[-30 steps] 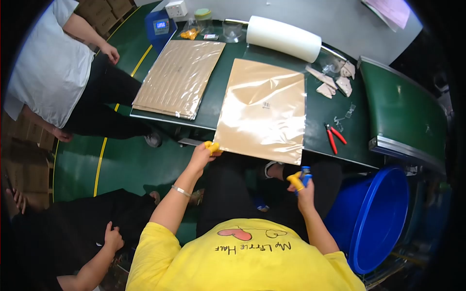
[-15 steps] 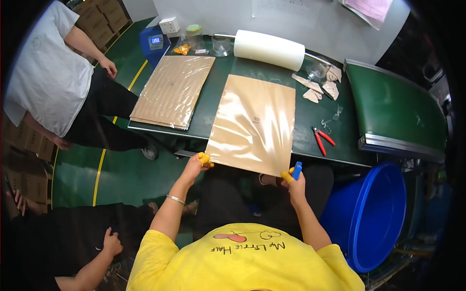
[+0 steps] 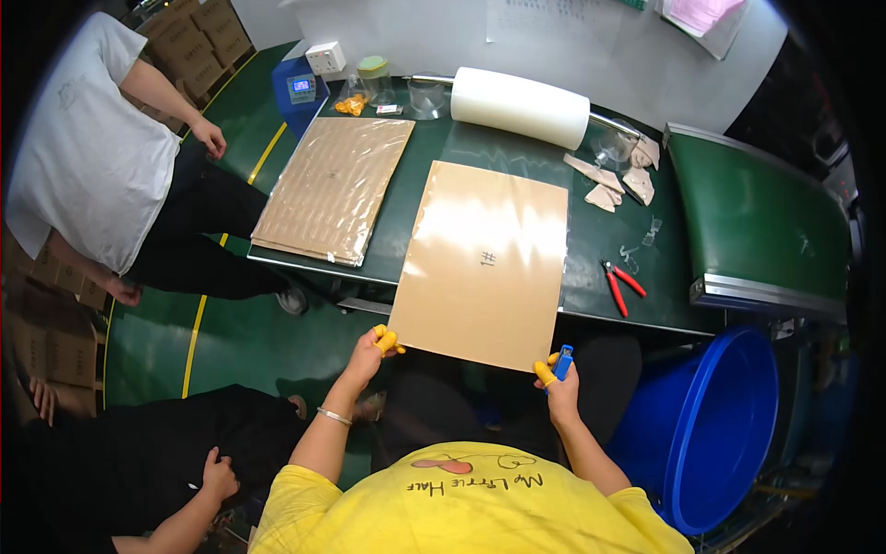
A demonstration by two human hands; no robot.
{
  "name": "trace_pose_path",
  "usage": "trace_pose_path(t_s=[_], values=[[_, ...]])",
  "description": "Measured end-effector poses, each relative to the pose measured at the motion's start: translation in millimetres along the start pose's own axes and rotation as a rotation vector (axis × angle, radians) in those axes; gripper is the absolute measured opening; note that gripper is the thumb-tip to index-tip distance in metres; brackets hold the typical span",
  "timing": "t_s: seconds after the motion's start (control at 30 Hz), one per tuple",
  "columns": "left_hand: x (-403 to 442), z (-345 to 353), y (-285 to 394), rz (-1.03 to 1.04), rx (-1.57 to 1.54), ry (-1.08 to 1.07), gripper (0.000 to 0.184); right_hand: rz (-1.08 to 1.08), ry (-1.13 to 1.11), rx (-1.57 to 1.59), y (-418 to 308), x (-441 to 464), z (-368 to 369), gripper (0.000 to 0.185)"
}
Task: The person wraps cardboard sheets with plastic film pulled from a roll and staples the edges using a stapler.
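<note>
Hands, head view: left hand (image 3: 371, 353) pinching brown sheet (image 3: 480, 286) at 7 o'clock corner; right hand (image 3: 562, 383) gripping blue tool (image 3: 564, 361), thumb at 5 o'clock corner, formerly clear. Sheet overhangs tabletop (image 3: 591, 245) at 6 o'clock, glare reduced. Markings: sheet, "1#"; yellow shirt (image 3: 443, 517), "My Little Half".

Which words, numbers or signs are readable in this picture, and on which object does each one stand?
"My Little Half": yellow shirt, upside down.
"1#", as it appears: held brown sheet.
Too small or blurred to read: blue device's display, brown stack, background boxes, wall paper.
</note>
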State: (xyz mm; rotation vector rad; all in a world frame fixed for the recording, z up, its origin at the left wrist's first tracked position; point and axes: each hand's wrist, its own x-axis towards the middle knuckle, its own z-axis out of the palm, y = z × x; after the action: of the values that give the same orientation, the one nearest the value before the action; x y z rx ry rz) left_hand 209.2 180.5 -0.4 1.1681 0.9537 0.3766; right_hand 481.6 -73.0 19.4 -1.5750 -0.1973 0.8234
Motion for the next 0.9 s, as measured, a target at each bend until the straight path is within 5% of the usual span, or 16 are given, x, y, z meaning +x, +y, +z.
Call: trace_pose_path(t_s=[0.63,0.9], values=[[-2.2,-2.5,-0.5,0.026,0.059,0.034,0.019,-0.121,-0.005,-0.047,6.0,-9.7,5.5,0.027],[-4.2,-9.7,-5.5,0.07,0.076,0.017,0.017,-0.288,-0.015,-0.354,-1.7,-13.9,-1.5,0.031]])
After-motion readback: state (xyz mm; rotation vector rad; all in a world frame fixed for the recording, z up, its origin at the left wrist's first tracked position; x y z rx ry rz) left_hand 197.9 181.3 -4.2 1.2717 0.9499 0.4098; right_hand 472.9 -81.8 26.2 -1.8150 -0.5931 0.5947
